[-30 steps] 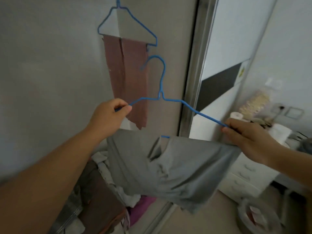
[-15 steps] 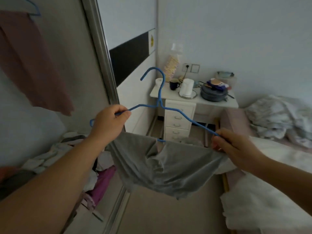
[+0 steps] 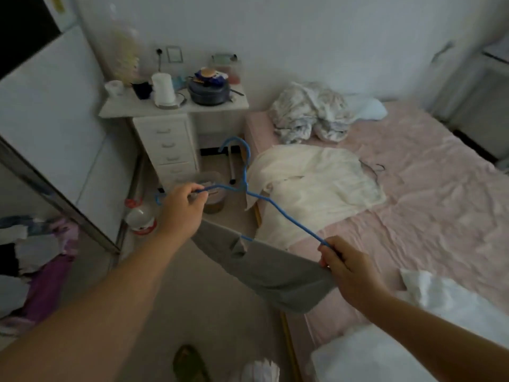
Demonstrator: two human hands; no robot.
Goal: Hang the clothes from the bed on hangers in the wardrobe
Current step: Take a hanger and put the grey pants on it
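Far on the left, past the metal door frame [image 3: 57, 199], you can just see the wardrobe [image 3: 16, 205] with a heap of mixed clothes [image 3: 33, 271] on its floor. No rail shows from here, so I cannot tell where the hook would go.

Next comes the left hand [image 3: 180, 209]. Its fingers are curled tight round the left end of the blue hanger [image 3: 259, 198]. The hanger's long line runs from this hand down and to the right, slanting, with the left end higher and farther from the person. Its hook [image 3: 239, 150] sticks up in the middle and curls over to the left.

Under the wire hangs the gray garment [image 3: 270, 271], draped over the bottom bar and bunched a bit near the middle.

Then comes the right hand [image 3: 348, 271]. It pinches the right end of the hanger and a corner of the gray cloth together.

Farther right is the bed [image 3: 429, 205] with a white garment [image 3: 314, 186] spread on it, which I think still needs hanging.

The wardrobe lies to the left of both hands, and the left hand is the nearer one. To hang the gray garment, I think the person must turn left and lift the hook side first.
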